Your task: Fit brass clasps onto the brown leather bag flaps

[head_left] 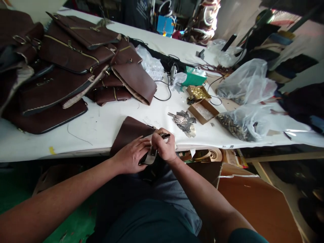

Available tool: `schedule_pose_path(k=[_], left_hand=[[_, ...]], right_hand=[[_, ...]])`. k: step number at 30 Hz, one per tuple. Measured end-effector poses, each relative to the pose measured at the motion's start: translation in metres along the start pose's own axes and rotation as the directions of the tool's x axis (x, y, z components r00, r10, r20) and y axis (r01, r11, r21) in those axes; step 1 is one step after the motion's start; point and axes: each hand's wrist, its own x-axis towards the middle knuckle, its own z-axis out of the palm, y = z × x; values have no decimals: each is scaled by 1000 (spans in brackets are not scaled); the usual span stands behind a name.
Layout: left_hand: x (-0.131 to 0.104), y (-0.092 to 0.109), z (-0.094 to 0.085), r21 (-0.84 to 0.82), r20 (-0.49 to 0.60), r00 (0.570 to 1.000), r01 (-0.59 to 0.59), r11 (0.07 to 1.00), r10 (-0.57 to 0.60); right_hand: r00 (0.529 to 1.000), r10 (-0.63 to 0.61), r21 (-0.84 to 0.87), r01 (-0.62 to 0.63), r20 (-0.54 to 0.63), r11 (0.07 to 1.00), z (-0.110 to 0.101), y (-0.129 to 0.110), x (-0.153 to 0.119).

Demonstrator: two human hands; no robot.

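A brown leather piece [129, 131] lies over the table's near edge, right in front of me. My left hand [133, 155] grips its near part, with fingers across the top and the thumb lower down. My right hand [164, 145] is closed in a fist around a small dark-and-silver metal tool [165, 135], whose kind I cannot make out. Between the two hands shows a pale, shiny strip [151, 158], partly covered by fingers. Just beyond my right hand lies a heap of flat metal plates [183, 121].
Brown leather bags [68, 54] are piled on the left of the white table [101, 135]. Small cardboard boxes [204, 111], one with gold-coloured fittings, stand by a green box [194, 76]. Clear plastic bags [245, 123] of metal parts lie right. A large carton [253, 199] stands below.
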Motion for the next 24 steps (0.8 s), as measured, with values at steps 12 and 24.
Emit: schedule_pose_path(k=[12,24], left_hand=[[10,11,-11,66,-2,1000,16,998,-16],[7,6,-4,-23,-15,998,59,998,-59]], right_hand=[[995,-19,28,22,-101,999,-4,-40,7],[970,-212,-119,226,120,967,7,-24,-27]])
